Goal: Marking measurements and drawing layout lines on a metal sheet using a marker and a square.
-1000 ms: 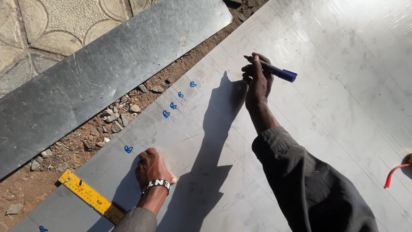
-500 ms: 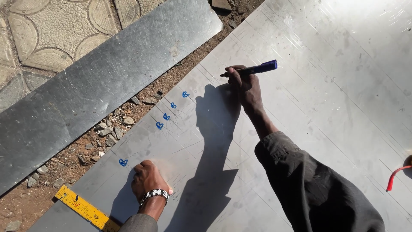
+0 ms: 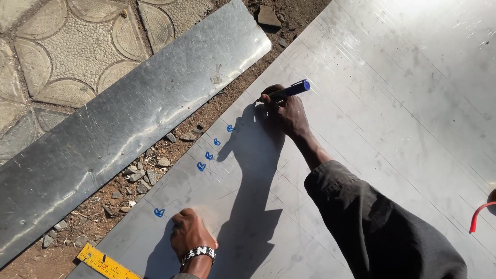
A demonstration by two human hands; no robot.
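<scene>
R hand grips blue marker pen, tip now lowered onto large grey sheet-metal panel vs. 1 s ago | L hand curled, empty, braces panel nr blue marks | marking resumes.

We see hard, bright sunlight over the whole scene. Glare washes out the top right of the big metal sheet, and a softer sheen runs along the narrow metal strip. Our right hand and arm throw a dark, sharp-edged shadow down and to the left across the sheet, so the sun sits up and to the right. Our left hand casts a small shadow too. Focus is crisp throughout, with no motion blur.
</scene>
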